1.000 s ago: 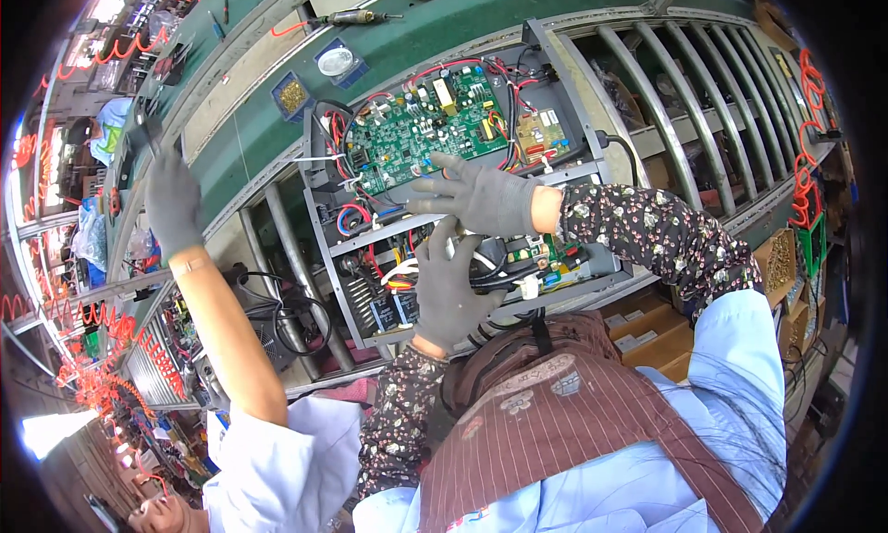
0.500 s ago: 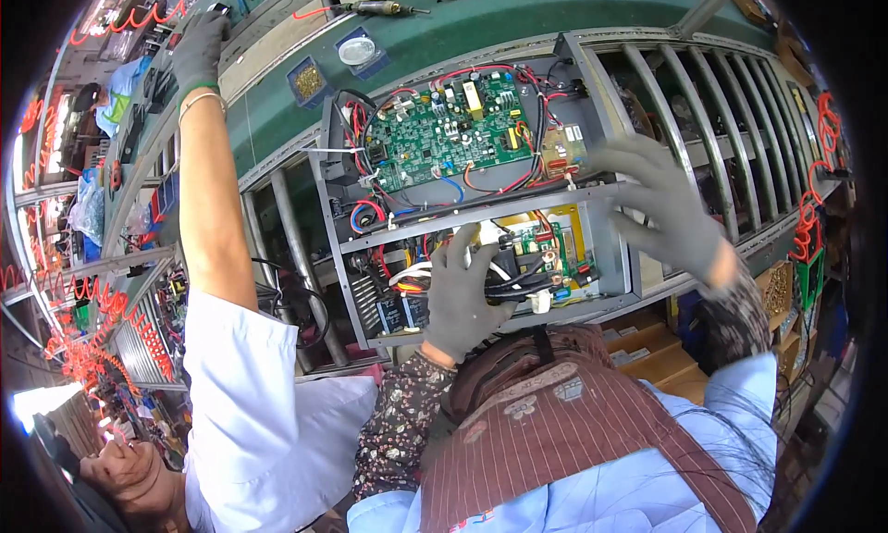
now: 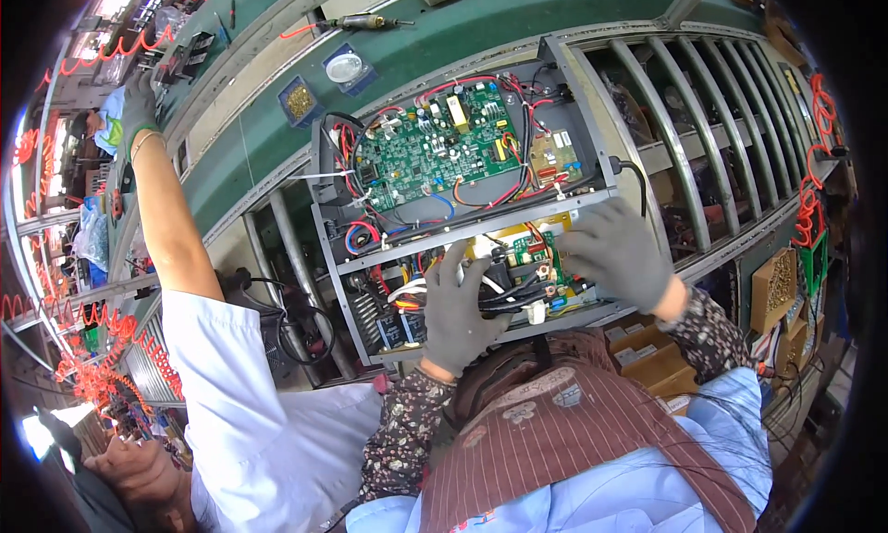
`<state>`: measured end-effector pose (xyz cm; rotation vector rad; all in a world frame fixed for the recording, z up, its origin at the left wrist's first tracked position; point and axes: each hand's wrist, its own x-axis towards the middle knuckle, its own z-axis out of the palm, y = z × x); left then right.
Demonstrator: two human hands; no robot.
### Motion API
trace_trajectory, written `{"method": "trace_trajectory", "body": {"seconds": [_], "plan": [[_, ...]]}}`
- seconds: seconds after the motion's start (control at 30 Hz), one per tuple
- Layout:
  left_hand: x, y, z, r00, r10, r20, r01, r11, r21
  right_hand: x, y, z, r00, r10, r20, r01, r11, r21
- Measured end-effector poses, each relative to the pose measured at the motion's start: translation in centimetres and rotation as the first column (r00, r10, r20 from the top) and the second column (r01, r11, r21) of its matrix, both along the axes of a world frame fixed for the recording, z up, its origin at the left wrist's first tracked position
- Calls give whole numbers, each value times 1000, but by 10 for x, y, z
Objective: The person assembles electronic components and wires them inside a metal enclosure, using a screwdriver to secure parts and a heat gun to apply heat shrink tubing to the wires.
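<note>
A grey metal chassis [image 3: 481,220] lies open in front of me, divided by a long bar. My left hand [image 3: 453,316], gloved in grey, is closed over a bundle of black and white cables [image 3: 504,297] in the nearer compartment. Its palm hides part of the bundle. My right hand [image 3: 618,258], also gloved, hovers at that compartment's right end with fingers stretched out and nothing visible in them. Beside its fingertips sits a small green circuit board [image 3: 535,244]. A large green circuit board [image 3: 439,144] with many components fills the farther compartment.
Metal rollers [image 3: 680,135] run to the right of the chassis. Beyond it stand a tray of small brass-coloured parts [image 3: 298,102], a blue tray with a round dish [image 3: 346,68] and a power screwdriver [image 3: 365,22]. A co-worker's arm [image 3: 171,214] reaches along the left. Cardboard boxes [image 3: 652,357] lie near me.
My right hand has moved left and nearer, from the chassis's right edge to the nearer compartment. My left hand stays on the cables. The co-worker's hand has moved left and nearer.
</note>
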<state>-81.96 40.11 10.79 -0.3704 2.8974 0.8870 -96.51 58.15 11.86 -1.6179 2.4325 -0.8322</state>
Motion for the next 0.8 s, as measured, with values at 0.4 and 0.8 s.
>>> {"method": "trace_trajectory", "body": {"seconds": [0.4,0.8], "plan": [[-1,2,2,1000,22,7,-22,1000,-12,10,-15,-30,926,241,291,-283,952,113],[-1,4,-2,999,26,-36,-27,999,-45,2,-5,-41,902,359,239,-391,915,102]]}}
